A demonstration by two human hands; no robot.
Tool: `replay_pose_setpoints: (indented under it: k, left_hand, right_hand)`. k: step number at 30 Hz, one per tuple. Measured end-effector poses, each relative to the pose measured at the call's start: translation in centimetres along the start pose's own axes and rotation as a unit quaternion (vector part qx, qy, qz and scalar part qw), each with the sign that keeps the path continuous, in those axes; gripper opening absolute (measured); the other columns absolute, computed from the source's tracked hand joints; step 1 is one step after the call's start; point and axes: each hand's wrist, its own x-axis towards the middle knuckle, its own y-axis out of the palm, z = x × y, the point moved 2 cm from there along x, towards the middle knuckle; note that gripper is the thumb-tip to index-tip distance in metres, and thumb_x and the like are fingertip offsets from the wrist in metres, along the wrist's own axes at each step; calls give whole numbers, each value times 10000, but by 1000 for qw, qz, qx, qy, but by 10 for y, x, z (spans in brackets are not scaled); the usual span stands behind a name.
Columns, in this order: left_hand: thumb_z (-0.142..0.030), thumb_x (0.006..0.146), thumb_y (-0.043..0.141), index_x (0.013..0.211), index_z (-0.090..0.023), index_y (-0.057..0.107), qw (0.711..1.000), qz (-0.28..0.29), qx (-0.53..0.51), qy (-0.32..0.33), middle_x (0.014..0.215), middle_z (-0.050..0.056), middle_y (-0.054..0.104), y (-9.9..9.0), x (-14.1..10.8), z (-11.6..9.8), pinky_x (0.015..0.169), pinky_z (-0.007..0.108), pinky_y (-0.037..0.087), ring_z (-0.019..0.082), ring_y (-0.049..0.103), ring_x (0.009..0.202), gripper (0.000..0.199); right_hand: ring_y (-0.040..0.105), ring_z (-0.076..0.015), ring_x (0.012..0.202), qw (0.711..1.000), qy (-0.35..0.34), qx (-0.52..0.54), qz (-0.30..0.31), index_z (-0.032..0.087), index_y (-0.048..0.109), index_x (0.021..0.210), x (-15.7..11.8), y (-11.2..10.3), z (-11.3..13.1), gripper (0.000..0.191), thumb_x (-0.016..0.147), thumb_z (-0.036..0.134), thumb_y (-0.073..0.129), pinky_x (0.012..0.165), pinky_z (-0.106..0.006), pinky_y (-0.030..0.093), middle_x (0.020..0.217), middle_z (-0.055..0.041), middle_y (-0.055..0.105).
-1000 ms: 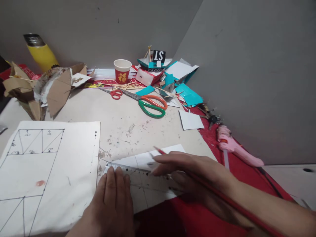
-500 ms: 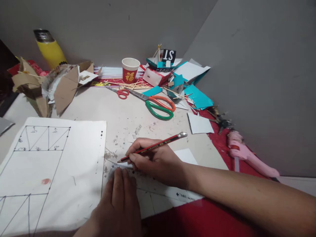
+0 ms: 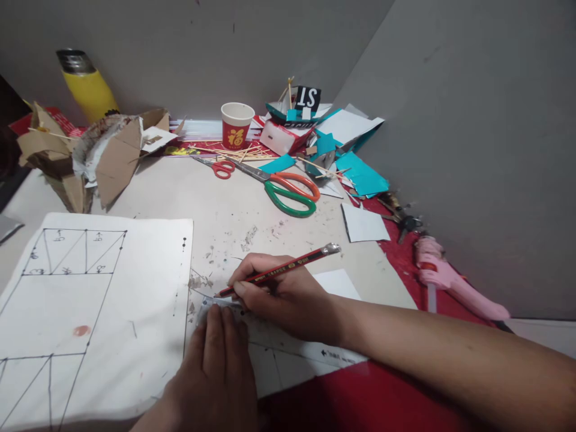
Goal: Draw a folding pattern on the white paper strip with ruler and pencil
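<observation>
My right hand grips a red and black pencil, its tip low and to the left, close above a small greyish clear piece. My left hand lies with its fingertips pressing on that piece, fingers side by side and stretched out. Beneath both hands is a white sheet with drawn lines, partly hidden. To the left lies a large white sheet bearing drawn rectangles, diagonals and marks.
Large scissors and small red scissors lie beyond my hands. A red and white cup, thin sticks and cardboard pieces line the back. A yellow bottle stands back left; a pink glue gun lies right.
The pencil tip has shifted slightly to the right along the small piece. My left hand stays pressed down in nearly the same place.
</observation>
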Motion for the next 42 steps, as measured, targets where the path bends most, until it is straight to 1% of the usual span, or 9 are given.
replay_pose_setpoints:
  k: [8,15,20,26,31,36,42]
  left_hand:
    - [-290,1021,373,1117,-5,713,1000,5,1,7,1104,207,763,1,-2,0,905,444,515,343,723,1032,454]
    - [-290,1030,346,1080,-21,740,1000,11,7,11,1101,195,765,-1,1,1,878,430,525,337,732,1019,479]
    - [-268,1027,349,1036,-19,747,1000,1,9,9,1070,204,768,-4,3,2,870,422,534,337,740,1006,470]
    - [-271,1034,333,1051,-21,740,1000,12,11,13,1075,199,768,-3,3,2,851,420,546,335,743,1004,478]
    - [-251,1032,317,1055,-9,727,1000,-15,1,3,1063,217,765,-1,1,1,844,430,537,345,745,987,477]
    - [-258,1023,366,1101,-13,723,1000,8,12,15,1096,229,755,-3,0,1,883,438,532,356,735,1024,440]
    - [-255,1016,392,1078,-3,724,1000,1,0,15,1074,239,757,-5,1,3,859,431,540,358,744,998,421]
  right_hand:
    - [433,-79,556,1000,18,18,6,175,614,771,2,1,-1,75,832,150,579,549,-222,403,655,49,563]
    - [488,-95,607,999,45,21,2,173,622,758,5,-1,1,66,791,143,573,592,-234,427,644,49,559]
    - [482,-86,589,998,53,16,10,179,605,713,8,-3,3,80,772,134,575,567,-236,409,654,43,579]
    - [459,-75,537,996,81,40,16,187,568,697,9,-3,4,99,771,121,562,520,-225,382,602,62,549]
    - [443,-70,511,994,92,45,25,191,542,686,8,-5,5,116,764,106,555,486,-215,350,573,70,532]
    - [447,-71,502,993,110,39,30,191,545,687,7,-8,8,111,757,106,557,473,-207,348,567,64,544]
    - [462,-84,519,992,122,22,37,192,542,686,5,-11,10,98,757,131,569,479,-213,351,590,48,561]
